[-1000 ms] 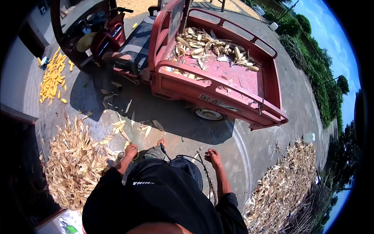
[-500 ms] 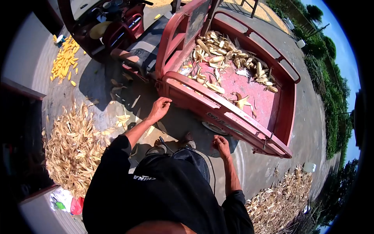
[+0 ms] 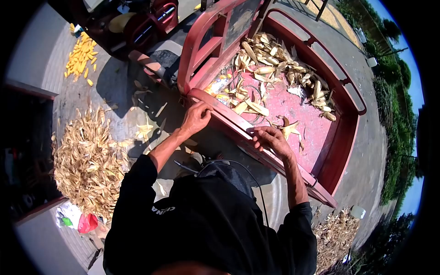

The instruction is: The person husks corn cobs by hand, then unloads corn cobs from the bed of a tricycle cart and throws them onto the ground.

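Note:
My left hand (image 3: 196, 118), fingers curled, is at the front end of the near side panel (image 3: 231, 118) of a red cargo tricycle. What its fingers hold, if anything, is hidden. Farther along that panel is my right hand (image 3: 273, 140), its bent fingers apart and nothing seen in them; whether it touches the rail I cannot tell. Inside the cargo bed (image 3: 275, 101), husk-covered corn cobs (image 3: 270, 57) lie along the front and far side. A loose husk (image 3: 289, 129) rests close to my right hand, and a crumpled printed packet (image 3: 219, 85) lies in the front corner.
At left on the concrete is a big heap of dry husks (image 3: 89, 165), with peeled yellow cobs (image 3: 81, 55) beyond. Another husk pile (image 3: 338, 236) is at lower right. The tricycle's seat (image 3: 165, 57) is ahead. A thin dark cord (image 3: 257, 183) hangs at my waist.
Both hands have risen and moved forward to the cart's side panel; my right hand came up from below it and its fingers spread. My view has shifted closer to the cart.

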Demonstrator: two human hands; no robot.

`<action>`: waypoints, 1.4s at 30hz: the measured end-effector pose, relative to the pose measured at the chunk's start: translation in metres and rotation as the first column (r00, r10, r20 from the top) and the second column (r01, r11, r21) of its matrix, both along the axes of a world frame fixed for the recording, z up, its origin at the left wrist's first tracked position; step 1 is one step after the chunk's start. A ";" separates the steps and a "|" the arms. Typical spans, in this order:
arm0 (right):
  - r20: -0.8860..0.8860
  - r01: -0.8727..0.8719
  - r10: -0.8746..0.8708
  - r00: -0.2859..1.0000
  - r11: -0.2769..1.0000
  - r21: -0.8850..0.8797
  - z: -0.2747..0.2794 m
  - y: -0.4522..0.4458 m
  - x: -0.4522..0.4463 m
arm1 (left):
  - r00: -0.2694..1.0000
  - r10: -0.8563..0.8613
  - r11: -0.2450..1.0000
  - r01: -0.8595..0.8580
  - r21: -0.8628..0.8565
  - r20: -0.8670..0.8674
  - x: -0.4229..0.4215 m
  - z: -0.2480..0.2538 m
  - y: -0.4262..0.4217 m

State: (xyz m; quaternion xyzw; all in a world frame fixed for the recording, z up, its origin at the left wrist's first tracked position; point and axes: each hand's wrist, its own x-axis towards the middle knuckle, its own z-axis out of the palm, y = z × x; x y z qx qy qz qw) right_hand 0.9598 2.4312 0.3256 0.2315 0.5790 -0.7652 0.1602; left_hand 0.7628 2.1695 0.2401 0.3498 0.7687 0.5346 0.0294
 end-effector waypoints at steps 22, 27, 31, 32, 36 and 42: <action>-0.030 -0.452 0.700 0.714 0.493 0.744 -0.372 0.083 -0.170 | 0.943 0.254 0.933 -0.298 -0.204 -0.214 -0.038 0.005 0.077; 0.291 -0.411 0.303 0.908 0.502 0.761 -0.354 0.136 -0.221 | 0.952 0.220 0.933 -0.269 -0.238 -0.212 -0.040 0.010 0.076; 0.151 -0.220 0.239 0.959 0.296 0.930 -0.311 0.208 -0.260 | 0.948 0.203 0.943 -0.257 -0.210 -0.245 -0.042 0.001 0.075; 0.216 -0.239 0.120 0.969 0.242 0.940 -0.305 0.220 -0.275 | 0.949 0.209 0.947 -0.257 -0.193 -0.235 -0.039 -0.007 0.074; 0.331 -0.330 0.026 0.943 -0.037 0.943 -0.306 0.265 -0.317 | 0.945 0.267 0.937 -0.301 -0.179 -0.190 -0.034 -0.008 0.078; 0.514 -0.474 0.224 0.828 -0.210 0.855 -0.344 0.296 -0.351 | 0.923 0.252 0.921 -0.321 -0.220 -0.291 -0.039 -0.006 0.076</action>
